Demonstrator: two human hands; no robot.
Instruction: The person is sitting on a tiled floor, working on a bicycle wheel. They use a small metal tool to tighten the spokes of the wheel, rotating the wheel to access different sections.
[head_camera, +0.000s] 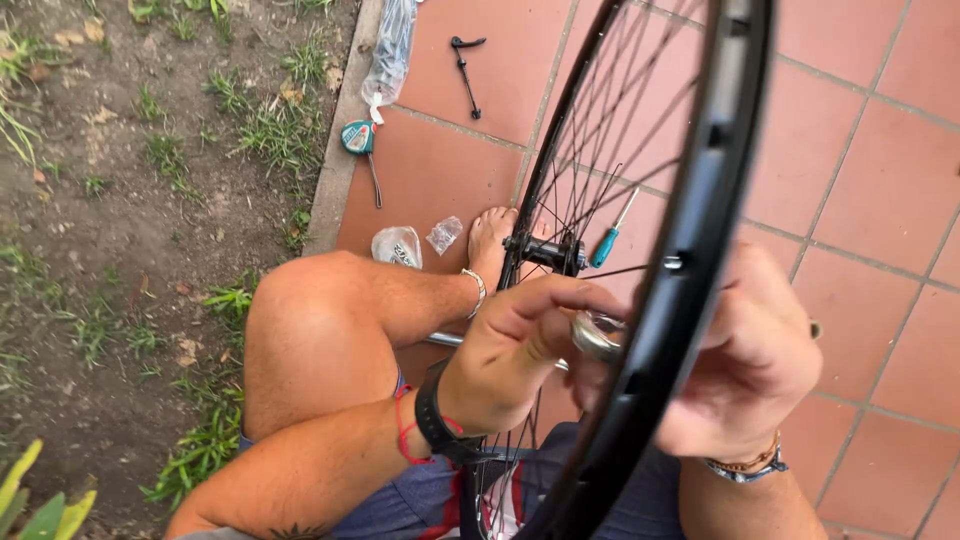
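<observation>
A black bicycle wheel rim (700, 220) with thin spokes and a hub (545, 252) stands upright between my knees. My left hand (520, 345) reaches through the spokes and pinches a small silvery metal tool (595, 340) against the inside of the rim. My right hand (755, 365) grips the rim from the outer side, fingers wrapped around it. A black band and a red cord are on my left wrist, a bracelet on my right.
I sit on red tiles (880, 180) beside a strip of soil and grass (120, 200). On the tiles lie a blue-handled screwdriver (610, 240), a black skewer (465, 70), a teal tool (360, 140) and small plastic bags (398, 245). My bare foot (490, 235) rests there.
</observation>
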